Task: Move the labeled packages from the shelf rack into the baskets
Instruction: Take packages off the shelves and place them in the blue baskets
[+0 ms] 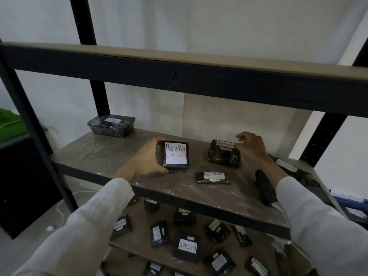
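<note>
From the head camera, the left hand (pixel 148 158) is clamped on a flat square package (pixel 176 155) at the middle of the middle shelf (pixel 95 154), thumb along its near edge and fingers curled over the far left corner; whether it has lifted clear of the board I cannot tell. It looks like a stiff, shallow box, so it should hold its shape under a side pinch and probably weighs little; the dark wrapping has a sheen and may be slippery, so gripping across two opposite edges seems safer than pressing on the paper label. The right hand (pixel 252 147) hovers with fingers spread apart just behind and to the right of a lumpy wrapped bundle (pixel 224 154), not closed on anything. That bundle looks softer and irregular, likely best taken by wrapping the fingers around its bulk. The square package is black with a large white label handwritten "RETURN" above a fainter line I cannot read; the bundle carries a smaller "RETURN" tag, as does a slim packet (pixel 212 177) lying nearer the shelf's front edge. No baskets are in view.
</note>
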